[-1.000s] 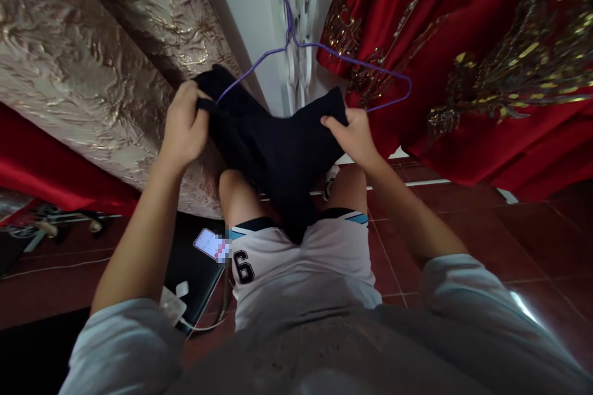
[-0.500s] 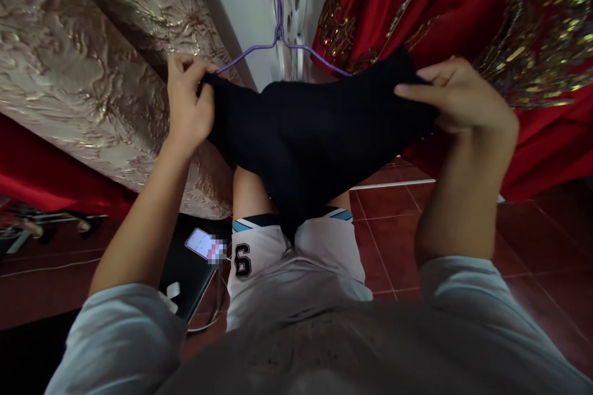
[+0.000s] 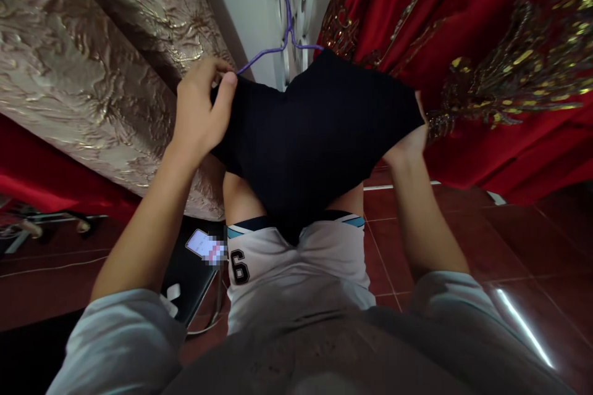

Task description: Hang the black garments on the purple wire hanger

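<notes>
A dark garment (image 3: 315, 129) is stretched above the knees, partly over a purple hanger (image 3: 290, 24); it could be slipped off if the sloping arms were tugged unevenly. Its edge is pinched by the left hand's (image 3: 201, 105) curled fingers; the right hand's (image 3: 406, 147) are hidden behind cloth, their grip unclear.

Garment (image 3: 306, 129) apparently over hanger (image 3: 290, 20)

One dark garment (image 3: 306, 129), one purple hanger (image 3: 290, 28), one lit phone (image 3: 199, 243)
</notes>
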Available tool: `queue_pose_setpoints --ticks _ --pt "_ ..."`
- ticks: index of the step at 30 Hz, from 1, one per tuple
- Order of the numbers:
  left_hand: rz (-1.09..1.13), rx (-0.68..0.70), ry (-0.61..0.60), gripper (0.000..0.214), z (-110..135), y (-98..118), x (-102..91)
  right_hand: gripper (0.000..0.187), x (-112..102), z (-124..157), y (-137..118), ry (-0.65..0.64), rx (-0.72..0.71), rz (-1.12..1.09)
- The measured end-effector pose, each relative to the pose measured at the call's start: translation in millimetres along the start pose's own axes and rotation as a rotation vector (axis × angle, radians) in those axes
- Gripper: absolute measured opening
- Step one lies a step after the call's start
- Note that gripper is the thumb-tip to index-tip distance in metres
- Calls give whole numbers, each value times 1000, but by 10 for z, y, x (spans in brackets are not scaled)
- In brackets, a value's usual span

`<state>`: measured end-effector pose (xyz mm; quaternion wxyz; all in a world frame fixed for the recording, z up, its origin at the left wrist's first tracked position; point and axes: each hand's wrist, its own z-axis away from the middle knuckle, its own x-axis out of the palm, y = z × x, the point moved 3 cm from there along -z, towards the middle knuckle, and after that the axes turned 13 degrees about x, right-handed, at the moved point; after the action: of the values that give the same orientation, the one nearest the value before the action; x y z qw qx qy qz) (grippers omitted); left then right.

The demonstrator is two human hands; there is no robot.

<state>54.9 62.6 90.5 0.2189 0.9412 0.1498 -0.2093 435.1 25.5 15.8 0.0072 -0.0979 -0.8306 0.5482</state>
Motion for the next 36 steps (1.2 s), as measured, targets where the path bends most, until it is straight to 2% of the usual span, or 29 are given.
queue_pose_setpoints --ticks 2,4,6,8,10,12,15,16,17,18,21,23,24,26,28,29,31,33,34,36 --pt "7 -26 9 41 -41 0 41 81 -138 -27 -40 -109 135 -485" --pt "-6 -87 15 38 -128 -16 110 92 -177 -79 -260 -245 228 -880" --pt "-13 -146 22 29 -236 -61 171 100 -109 -124 -606 -335 209 -942" --pt "6 -181 43 16 -329 -147 195 103 49 -124 -926 -333 156 -792" --pt "77 -183 68 18 -373 -263 180 96 245 -57 -1094 -270 128 -561" --pt "169 -145 104 26 -346 -355 138 85 446 76 -1069 -307 120 -362" --pt "240 -36 140 30 -182 -306 90 70 691 322 -743 -542 45 -86" --pt "268 -4 137 32 -110 -225 95 61 743 384 -594 -570 -1 27" --pt "314 19 120 37 -40 -115 115 54 786 424 -442 -550 -51 150" --pt "383 32 81 44 20 17 153 54 828 443 -301 -494 -105 272" --pt "597 88 -118 64 105 497 334 92 1019 421 22 -309 -242 531" --pt "713 107 -243 67 88 784 477 106 1184 385 151 -217 -334 589" --pt "765 83 -266 66 66 884 543 105 1253 373 197 -168 -389 585" --pt "858 -63 -248 54 36 954 661 92 1326 378 277 -90 -478 554" --pt "953 -283 -211 29 79 847 740 76 1272 423 362 -51 -492 536" --pt "1000 -393 -192 25 141 736 755 71 1193 460 406 -43 -468 550" --pt "1068 -606 -119 34 357 426 722 71 936 553 489 4 -375 627" --pt "1053 -781 60 27 670 73 614 80 597 639 549 109 -240 732" --pt "1040 -870 147 31 852 -79 563 85 428 668 564 173 -168 778" --pt "1029 -939 180 52 1184 -262 519 90 163 675 547 273 -51 846"
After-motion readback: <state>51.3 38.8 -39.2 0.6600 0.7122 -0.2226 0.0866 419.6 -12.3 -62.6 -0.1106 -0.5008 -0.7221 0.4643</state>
